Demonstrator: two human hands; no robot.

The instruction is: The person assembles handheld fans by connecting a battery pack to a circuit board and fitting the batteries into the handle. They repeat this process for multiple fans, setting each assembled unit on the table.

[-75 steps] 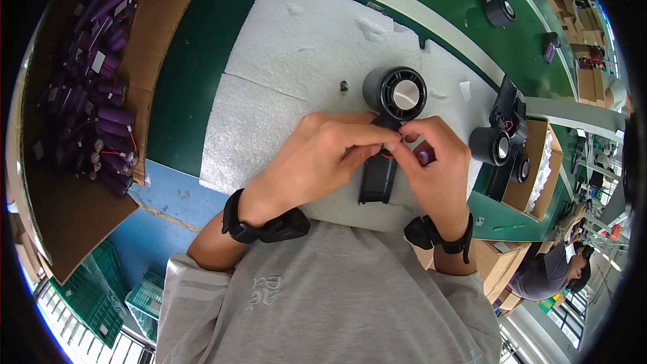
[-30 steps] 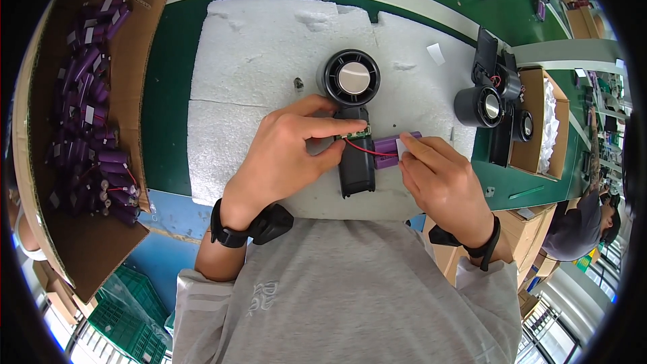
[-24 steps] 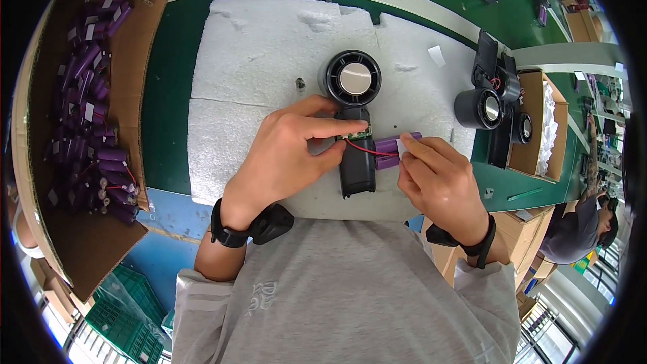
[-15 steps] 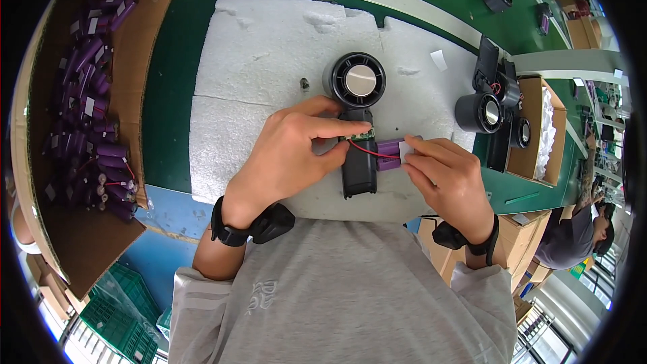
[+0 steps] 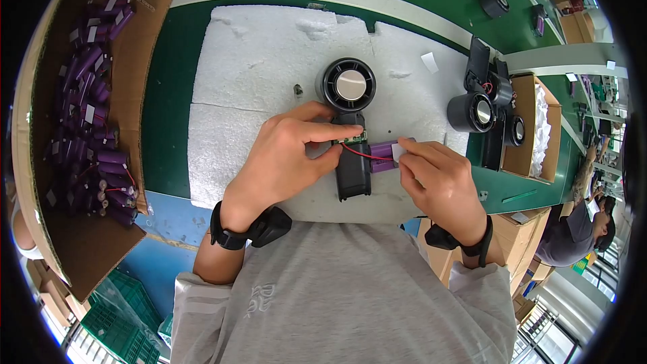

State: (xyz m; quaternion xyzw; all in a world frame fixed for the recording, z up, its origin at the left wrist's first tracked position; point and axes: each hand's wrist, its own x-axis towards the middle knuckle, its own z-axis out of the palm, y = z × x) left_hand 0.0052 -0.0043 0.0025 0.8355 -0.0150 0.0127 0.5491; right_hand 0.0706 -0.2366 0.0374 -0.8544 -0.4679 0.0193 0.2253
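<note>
A black device with a round, fan-like head (image 5: pixel 346 86) and an open black handle (image 5: pixel 354 178) lies on a white foam sheet (image 5: pixel 236 61). My left hand (image 5: pixel 278 155) is closed on the handle, its index finger pressing a small green circuit board (image 5: pixel 355 139) there. From the board a red wire (image 5: pixel 358 153) runs to a purple battery pack (image 5: pixel 382 156) beside the handle. My right hand (image 5: pixel 441 178) pinches the pack's right end at a white label (image 5: pixel 398 152). Its fingertips partly cover that end.
At left stands a cardboard box (image 5: pixel 158 61) of purple battery packs (image 5: pixel 87 94). More black devices (image 5: pixel 470 112) sit at right, by a smaller box (image 5: pixel 554 135) with white packing. A white paper slip (image 5: pixel 429 62) lies on the foam. Another person (image 5: pixel 573 232) is at far right.
The view has shifted slightly, so the foam and device appear a little lower and further left. My right fingertips have shifted slightly on the label; my left hand keeps its hold.
</note>
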